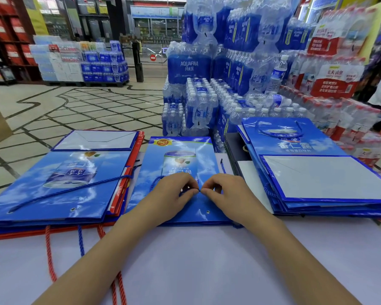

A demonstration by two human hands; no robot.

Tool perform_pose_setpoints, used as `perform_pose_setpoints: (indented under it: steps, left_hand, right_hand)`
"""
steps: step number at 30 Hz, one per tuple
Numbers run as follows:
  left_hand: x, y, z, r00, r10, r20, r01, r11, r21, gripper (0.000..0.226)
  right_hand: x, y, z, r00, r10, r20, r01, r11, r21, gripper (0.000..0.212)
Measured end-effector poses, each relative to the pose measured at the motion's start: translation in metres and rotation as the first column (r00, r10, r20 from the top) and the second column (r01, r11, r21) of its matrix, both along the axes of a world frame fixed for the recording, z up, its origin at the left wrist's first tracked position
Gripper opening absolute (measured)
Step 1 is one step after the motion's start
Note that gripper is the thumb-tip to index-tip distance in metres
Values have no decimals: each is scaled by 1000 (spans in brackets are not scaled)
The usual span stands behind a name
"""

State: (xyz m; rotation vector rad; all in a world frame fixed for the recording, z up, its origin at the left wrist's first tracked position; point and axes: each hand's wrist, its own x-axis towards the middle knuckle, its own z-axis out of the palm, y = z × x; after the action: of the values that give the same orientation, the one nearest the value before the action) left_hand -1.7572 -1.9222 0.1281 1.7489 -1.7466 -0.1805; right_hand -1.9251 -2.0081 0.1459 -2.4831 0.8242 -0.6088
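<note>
Both hands are down on the middle bag (pixel 180 150), which lies flat on the table (pixel 185 260). The left hand (pixel 172 192) and right hand (pixel 226 192) meet fingertip to fingertip, each pinching the blue cord (pixel 195 190) between thumb and forefinger. A metal eyelet (pixel 207 211) sits just nearer than the right hand. The left stack (pixel 53 183) and the right stack (pixel 317 183) of bags flank the hands, and water packs (pixel 207 95) crowd in beyond them.

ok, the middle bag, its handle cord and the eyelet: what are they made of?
The middle gift bag looks like glossy laminated paper: printed, folded flat, crisp edges, light sheen. The handle cord, pinched by the left hand and right hand, is twisted blue rope, likely synthetic fibre; spiral strands show. The eyelet is a small shiny ring, probably metal.
</note>
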Motion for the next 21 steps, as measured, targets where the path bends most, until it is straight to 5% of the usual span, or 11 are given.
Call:
perform_pose_setpoints:
  steps: [4, 6, 16, 21]
  left_hand:
    - [4, 5, 6, 999, -49, 0, 49, 999, -4, 8]
    - [5, 6, 8, 990, -122, 73, 124, 992, -27, 11]
    - [-4, 10, 10, 959, -251, 135, 250, 968, 25, 21]
    - [-7, 9, 9, 948, -264, 176, 263, 964, 30, 25]
  right_hand:
    - [-13, -3, 9, 956, 25, -292, -77, 983, -166, 30]
    - [-19, -2, 14, 919, 36, -392, -92, 988, -125, 44]
    - [-30, 6, 27, 834, 132, -535, -96, 991, 94, 74]
    - [-33, 10, 37, 846, 125, -518, -62, 988, 139, 65]
